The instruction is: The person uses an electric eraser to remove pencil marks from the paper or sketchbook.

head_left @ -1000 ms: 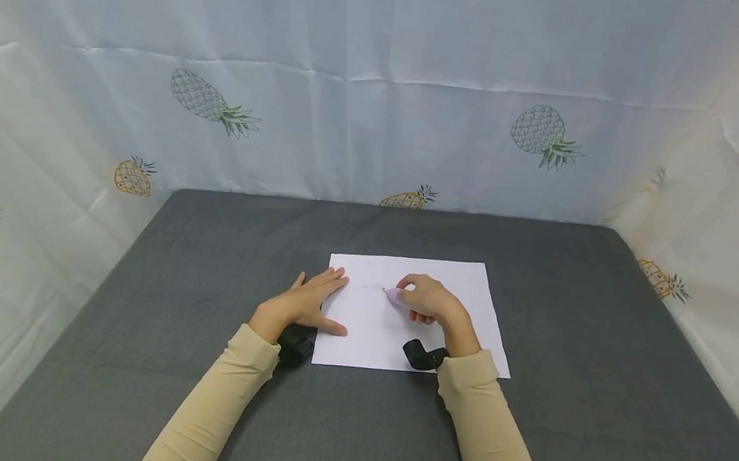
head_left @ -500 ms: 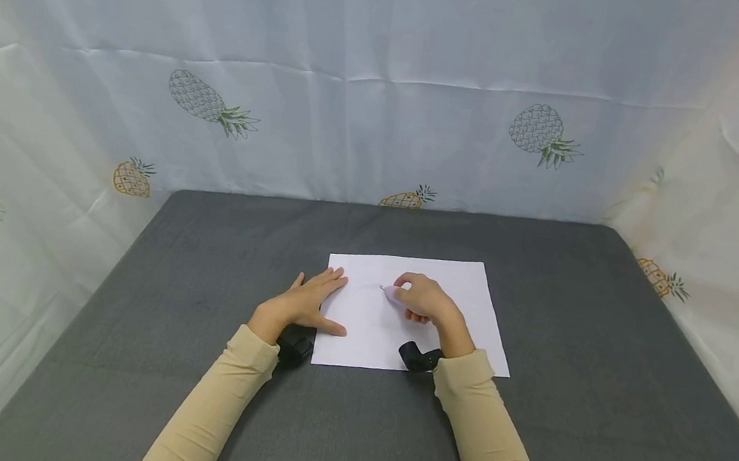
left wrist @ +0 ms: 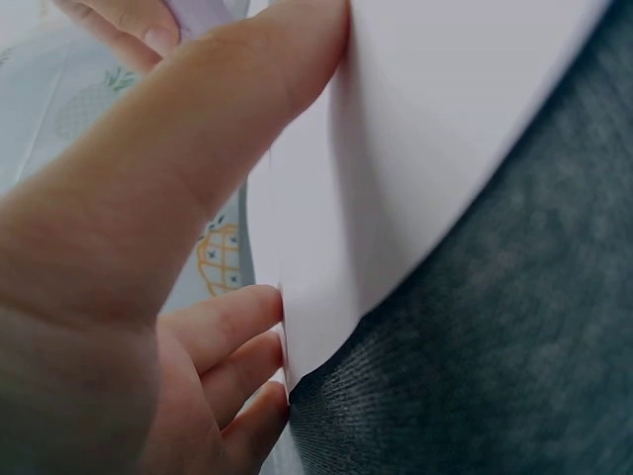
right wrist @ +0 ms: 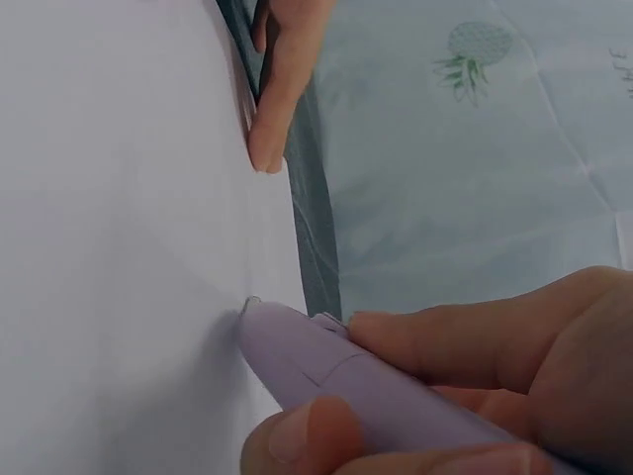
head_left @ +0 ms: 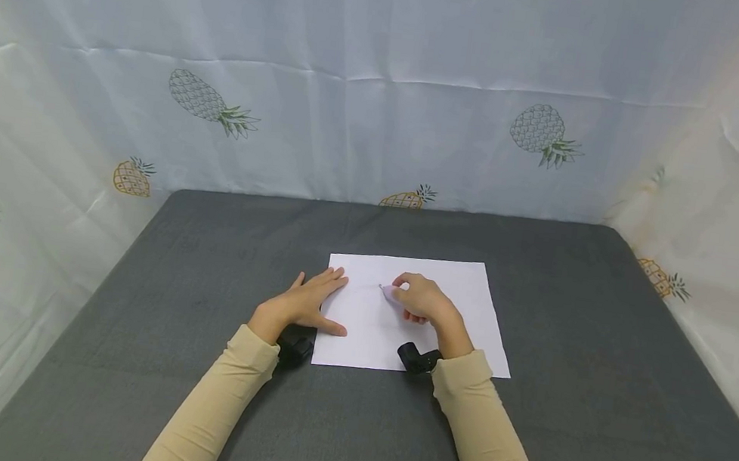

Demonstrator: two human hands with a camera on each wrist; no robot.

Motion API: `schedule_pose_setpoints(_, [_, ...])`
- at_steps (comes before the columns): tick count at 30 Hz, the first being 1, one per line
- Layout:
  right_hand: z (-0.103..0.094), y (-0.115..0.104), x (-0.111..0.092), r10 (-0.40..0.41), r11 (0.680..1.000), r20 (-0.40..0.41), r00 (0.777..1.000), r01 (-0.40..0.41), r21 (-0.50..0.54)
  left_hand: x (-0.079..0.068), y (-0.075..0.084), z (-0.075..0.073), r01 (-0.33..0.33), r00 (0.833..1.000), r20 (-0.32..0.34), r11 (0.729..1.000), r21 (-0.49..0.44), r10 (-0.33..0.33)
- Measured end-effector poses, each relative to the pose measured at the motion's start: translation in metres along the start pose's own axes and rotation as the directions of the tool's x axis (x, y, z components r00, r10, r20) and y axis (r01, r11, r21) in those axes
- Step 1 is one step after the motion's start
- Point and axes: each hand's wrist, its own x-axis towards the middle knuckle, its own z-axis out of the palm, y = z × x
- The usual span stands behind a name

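Observation:
A white sheet of paper [head_left: 356,347] lies flat on the dark grey table. My left hand [head_left: 306,302] rests on its left edge with fingers spread, the thumb touching the near part of the sheet. My right hand [head_left: 426,300] pinches a lavender pen-shaped tool [right wrist: 346,371] between thumb and fingers. The tool has a small slider on its side and a tiny, shiny tip that points left, right at the paper's surface. Most of its rear end is hidden in the hand. Past my left thumb, the left wrist view shows part of the lavender tool [left wrist: 201,14].
A dark grey cloth covers the table [head_left: 239,231]. White curtains with pineapple prints [head_left: 353,137] hang behind it and at both sides. Black wrist cameras sit under each wrist; the right one [head_left: 416,359] overlaps the paper's near edge.
My right hand has slid slightly left across the paper with the lavender tool. The left hand and the sheet stay where they were.

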Motion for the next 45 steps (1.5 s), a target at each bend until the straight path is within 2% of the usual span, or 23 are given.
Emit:
schedule_pose_setpoints(10, [-0.006, 0.003, -0.005, 0.018, 1.000, 0.053, 0.998, -0.018, 0.008, -0.001, 0.000, 0.000, -0.003, 1.000, -0.001, 1.000, 0.005, 0.003])
schedule_pose_setpoints(21, [-0.001, 0.002, -0.001, 0.004, 1.000, -0.005, 1.000, -0.004, 0.016, 0.000, 0.000, 0.000, 0.002, 1.000, 0.000, 1.000, 0.007, -0.002])
schedule_pose_setpoints(27, [0.004, 0.000, 0.003, 0.025, 0.999, -0.042, 0.999, -0.024, 0.029, 0.001, 0.000, -0.001, 0.003, 1.000, 0.003, 1.000, 0.015, -0.004])
schedule_pose_setpoints(45, [-0.007, 0.004, -0.004, 0.010, 1.000, 0.053, 0.999, -0.009, -0.026, 0.001, 0.001, 0.001, 0.007, 1.000, 0.004, 1.000, 0.015, -0.007])
